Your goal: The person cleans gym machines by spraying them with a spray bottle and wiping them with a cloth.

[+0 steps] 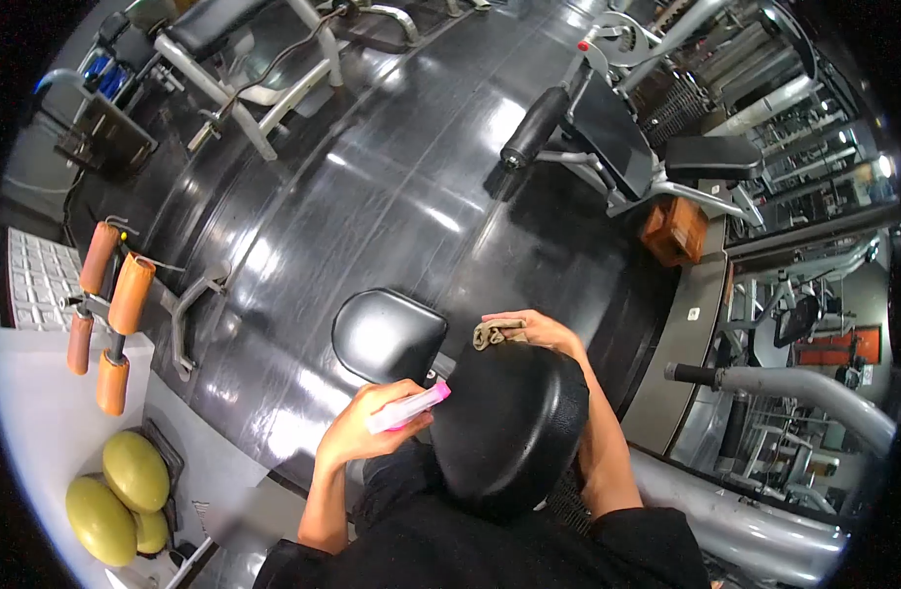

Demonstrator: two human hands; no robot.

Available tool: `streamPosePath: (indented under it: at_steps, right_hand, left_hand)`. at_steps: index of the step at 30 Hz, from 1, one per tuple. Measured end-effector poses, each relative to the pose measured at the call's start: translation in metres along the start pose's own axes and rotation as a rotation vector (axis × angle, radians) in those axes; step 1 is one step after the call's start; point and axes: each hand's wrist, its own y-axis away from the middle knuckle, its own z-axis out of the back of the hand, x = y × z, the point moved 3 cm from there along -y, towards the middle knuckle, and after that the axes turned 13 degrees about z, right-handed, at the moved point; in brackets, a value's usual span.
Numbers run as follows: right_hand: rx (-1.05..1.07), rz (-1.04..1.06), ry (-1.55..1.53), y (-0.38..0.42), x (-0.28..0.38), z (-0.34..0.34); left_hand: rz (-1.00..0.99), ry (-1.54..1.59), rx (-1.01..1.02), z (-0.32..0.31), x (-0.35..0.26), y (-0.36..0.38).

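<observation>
My left hand [357, 427] is closed around a small whitish bottle with pink ends [403, 409], held at the left side of a black padded backrest [504, 422]. At the far edge of that backrest, my right hand [546, 332] grips a crumpled brown cloth [495, 334] and rests against the pad. Part of the right hand's fingers is hidden by the cloth and pad. Just beyond the left hand sits a rounded black seat pad [389, 336], with light shining off its top.
A black bench machine [607, 128] with a foam roller stands ahead right, near a brown box [675, 232]. Orange foam rollers [131, 294] are at left, above several green balls [136, 471]. Mirrors line the right, where a thick grey bar [804, 388] juts in.
</observation>
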Motion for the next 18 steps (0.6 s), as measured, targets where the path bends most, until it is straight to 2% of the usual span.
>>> streamPosePath:
  at_steps: [5,8,10,11,15,18]
  right_hand:
    - [0.041,-0.167,-0.171,-0.025,-0.05,0.008]
    - [0.082,-0.168,-0.024,-0.045,-0.097,0.022]
    - [0.055,-0.074,0.055,-0.056,-0.127,0.031]
    - [0.074,-0.078,-0.028,-0.06,-0.142,0.032]
    - [0.025,-0.035,-0.048,-0.068,-0.165,0.033]
    - [-0.05,-0.137,0.117,-0.074,-0.171,0.044]
  left_hand:
    - [0.05,0.038,-0.1,-0.002,0.005,0.014]
    - [0.123,0.058,-0.18,-0.005,0.009,0.029]
    - [0.185,0.064,-0.23,-0.009,0.013,0.042]
    - [0.205,0.068,-0.263,-0.012,0.016,0.048]
    - [0.298,0.123,-0.368,-0.022,0.022,0.071]
    - [0.329,0.183,-0.413,-0.03,0.029,0.083]
